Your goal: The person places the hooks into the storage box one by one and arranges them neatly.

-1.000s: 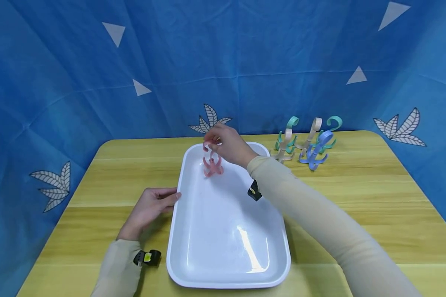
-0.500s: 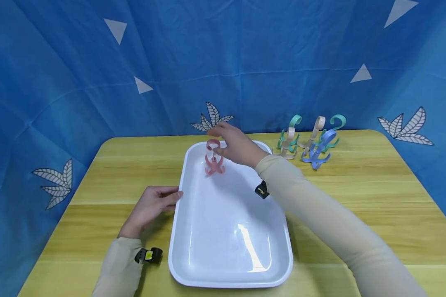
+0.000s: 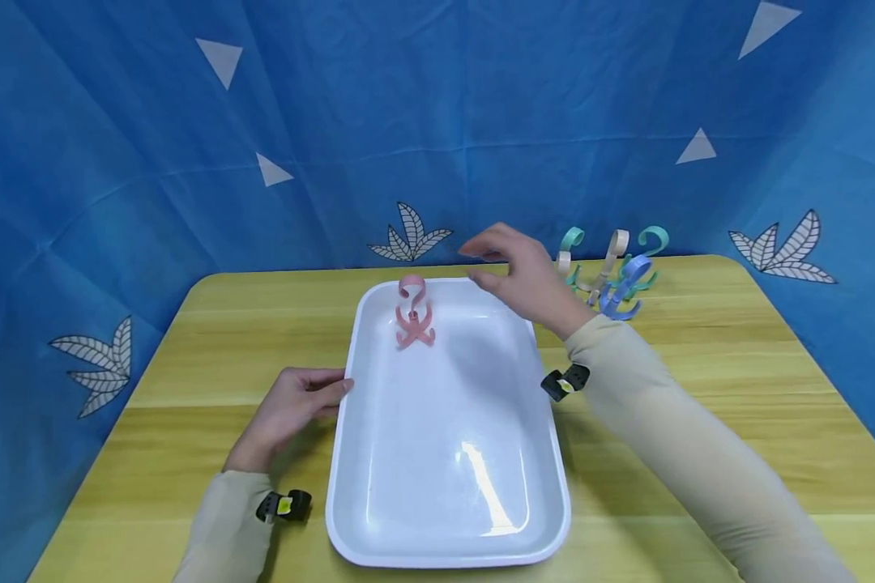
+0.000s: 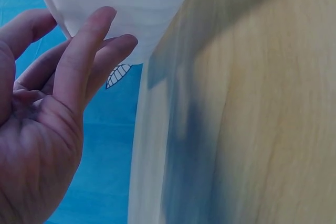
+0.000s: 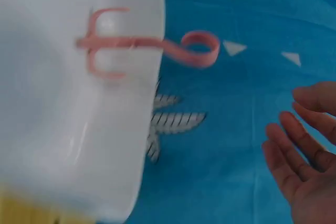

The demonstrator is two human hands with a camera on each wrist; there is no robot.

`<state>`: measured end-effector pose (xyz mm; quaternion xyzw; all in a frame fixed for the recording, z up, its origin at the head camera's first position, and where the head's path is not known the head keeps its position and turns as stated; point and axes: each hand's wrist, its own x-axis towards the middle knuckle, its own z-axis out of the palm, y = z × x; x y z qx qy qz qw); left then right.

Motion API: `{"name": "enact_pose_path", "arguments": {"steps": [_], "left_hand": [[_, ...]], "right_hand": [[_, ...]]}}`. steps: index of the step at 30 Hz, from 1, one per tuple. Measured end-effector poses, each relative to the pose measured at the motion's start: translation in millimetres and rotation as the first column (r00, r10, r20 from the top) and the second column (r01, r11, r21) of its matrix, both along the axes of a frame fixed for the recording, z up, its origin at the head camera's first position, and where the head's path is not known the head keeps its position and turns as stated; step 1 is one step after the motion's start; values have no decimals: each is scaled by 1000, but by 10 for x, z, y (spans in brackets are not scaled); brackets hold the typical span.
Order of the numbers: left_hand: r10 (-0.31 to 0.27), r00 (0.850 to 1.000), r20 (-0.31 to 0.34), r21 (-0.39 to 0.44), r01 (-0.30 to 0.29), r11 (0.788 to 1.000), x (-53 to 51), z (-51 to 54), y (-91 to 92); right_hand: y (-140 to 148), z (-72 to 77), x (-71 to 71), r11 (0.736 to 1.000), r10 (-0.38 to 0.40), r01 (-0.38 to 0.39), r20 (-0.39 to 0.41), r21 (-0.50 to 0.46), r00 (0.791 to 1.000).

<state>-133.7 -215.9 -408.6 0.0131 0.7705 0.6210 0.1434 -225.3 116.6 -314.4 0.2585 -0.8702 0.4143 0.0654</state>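
A smooth, glossy plastic tray (image 3: 437, 437) holds a smooth plastic pronged hook (image 3: 415, 330), with wood-grained tabletop (image 3: 700, 397) beneath the tray and creased, matt cloth (image 3: 364, 97) behind it.

Right fingers (image 3: 490, 240) hang loosely parted (arm (image 3: 689, 433) outstretched) while left fingers (image 4: 88, 51) pinch closer in.

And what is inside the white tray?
A pink hook stands in the white tray, near its far left corner. In the head view, the right hand partly hides the far right corner.

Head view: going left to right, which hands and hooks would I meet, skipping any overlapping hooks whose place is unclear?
Left hand → pink hook → right hand → blue hook.
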Motion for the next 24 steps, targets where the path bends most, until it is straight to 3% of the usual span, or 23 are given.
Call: {"name": "enact_pose_path", "arguments": {"steps": [6, 13, 19, 24], "left_hand": [[-13, 1000, 6, 11, 13, 1000, -6, 3, -27], [-10, 1000, -5, -30, 9, 1000, -21, -2, -28], [-5, 1000, -12, -60, 4, 998, -20, 5, -19], [-5, 1000, -18, -62, 4, 998, -16, 12, -20]], "right_hand": [[459, -207, 2, 989, -77, 65, -86, -133, 993], [1068, -188, 26, 958, -271, 255, -116, -134, 956], [1558, -251, 28, 906, -410, 401, -48, -137, 911], [1764, -339, -12, 900, -417, 420, 51, -113, 908]]}}
